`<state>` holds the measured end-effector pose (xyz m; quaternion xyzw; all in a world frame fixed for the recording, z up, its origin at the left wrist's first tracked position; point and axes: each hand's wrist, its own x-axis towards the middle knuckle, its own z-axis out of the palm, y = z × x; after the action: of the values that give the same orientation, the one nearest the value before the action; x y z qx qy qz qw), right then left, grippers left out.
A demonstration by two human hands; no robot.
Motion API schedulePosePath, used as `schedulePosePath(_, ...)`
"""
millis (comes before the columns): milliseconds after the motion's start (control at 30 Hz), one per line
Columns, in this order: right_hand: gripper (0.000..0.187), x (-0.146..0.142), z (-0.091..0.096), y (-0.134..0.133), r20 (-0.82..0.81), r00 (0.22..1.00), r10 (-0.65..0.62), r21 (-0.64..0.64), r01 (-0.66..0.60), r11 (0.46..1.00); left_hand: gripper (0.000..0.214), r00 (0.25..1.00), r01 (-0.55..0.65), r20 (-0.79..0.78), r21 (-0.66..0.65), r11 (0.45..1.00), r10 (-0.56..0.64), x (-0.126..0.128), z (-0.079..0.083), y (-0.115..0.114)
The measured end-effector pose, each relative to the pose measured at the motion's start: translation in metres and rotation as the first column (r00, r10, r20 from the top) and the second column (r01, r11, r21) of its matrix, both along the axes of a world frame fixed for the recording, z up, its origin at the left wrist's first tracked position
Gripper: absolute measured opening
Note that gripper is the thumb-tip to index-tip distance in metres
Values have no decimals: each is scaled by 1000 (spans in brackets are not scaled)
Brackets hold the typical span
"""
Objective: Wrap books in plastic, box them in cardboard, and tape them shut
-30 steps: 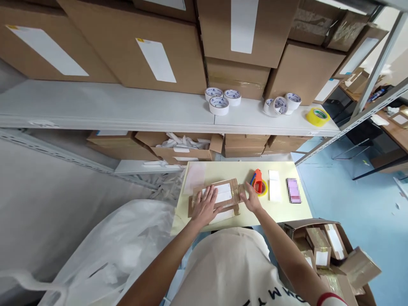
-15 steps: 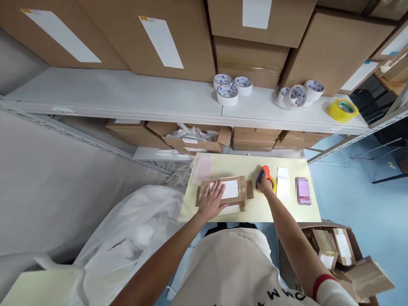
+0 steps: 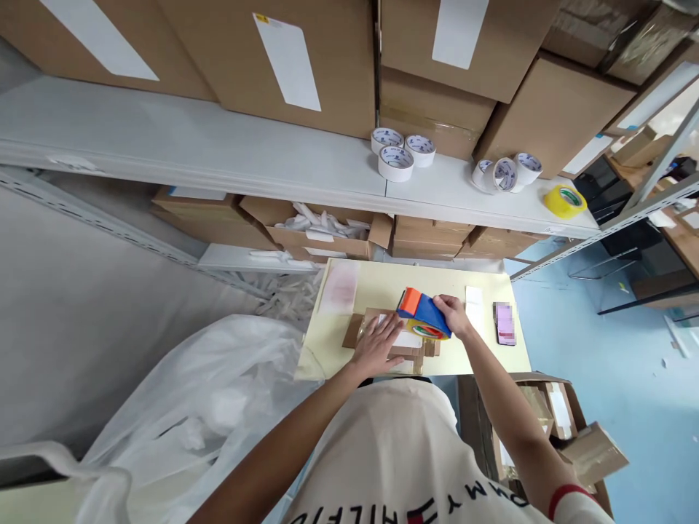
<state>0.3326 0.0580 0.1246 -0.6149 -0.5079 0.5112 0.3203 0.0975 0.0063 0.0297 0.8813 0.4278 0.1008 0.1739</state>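
Note:
A tape dispenser (image 3: 429, 314), blue and orange with a yellow roll in it, is gripped in my right hand (image 3: 452, 314). It is held over the right part of a small cardboard box (image 3: 376, 314) with a white label. My left hand (image 3: 378, 345) lies with fingers stretched out on the top of that box, its fingertips close to the dispenser. More cardboard with a white label shows under the box's near side. The dispenser and my left hand hide much of the box.
The pale yellow table (image 3: 459, 360) also bears a pinkish sheet (image 3: 339, 287), white slips (image 3: 474, 306) and a phone (image 3: 505, 324). Behind stands a shelf (image 3: 218, 156) with tape rolls (image 3: 396, 164) and large cartons. An open carton of small boxes (image 3: 593, 455) is at lower right; a plastic bag (image 3: 218, 393) is at left.
My right hand has lifted the tape dispenser from the table and brought it left over the box. My left hand stays flat on the box. The camera view has shifted slightly.

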Motion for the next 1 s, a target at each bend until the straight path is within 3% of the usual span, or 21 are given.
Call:
schedulePosePath(100, 60, -8, -5, 1, 32, 997, 71, -33, -69, 997, 68, 978, -65, 187, -120, 991, 87, -2, 3, 1)
schedulePosePath(167, 64, -5, -7, -1, 33, 994, 101, -25, -100, 995, 57, 900, -142, 362, -281, 949, 242, -2, 7, 3)
schedulePosePath(233, 65, -2, -7, -3, 28, 990, 135, -12, -135, 991, 54, 730, -189, 504, -502, 844, 463, 1, 15, 8)
schedulePosePath(333, 66, 0, -5, -5, 52, 983, 176, -1, -176, 984, 54, 444, -56, 529, -789, 611, 724, 8, 34, 18)
schedulePosePath(367, 66, -2, -4, -5, 69, 981, 180, 5, -181, 983, 52, 391, 4, 511, -833, 553, 766, 9, 42, 21)
schedulePosePath(433, 65, -4, -3, -6, 105, 977, 185, 17, -188, 982, 44, 349, 60, 480, -868, 492, 805, 10, 55, 26)
schedulePosePath(567, 65, -8, -2, -9, 163, 969, 184, 34, -192, 981, 27, 360, 29, 464, -873, 487, 809, 6, 68, 32)
schedulePosePath(733, 62, -14, 7, -15, 283, 943, 174, 59, -199, 978, 16, 435, -106, 457, -830, 548, 776, 0, 62, 39)
schedulePosePath(867, 55, -16, 23, -17, 463, 858, 220, 58, -277, 959, 17, 449, -147, 447, -818, 557, 774, -12, 56, 41)
schedulePosePath(1000, 57, -6, 32, -17, 617, 750, 238, 35, -329, 944, 18, 436, -256, 398, -804, 536, 807, -48, 43, 43)
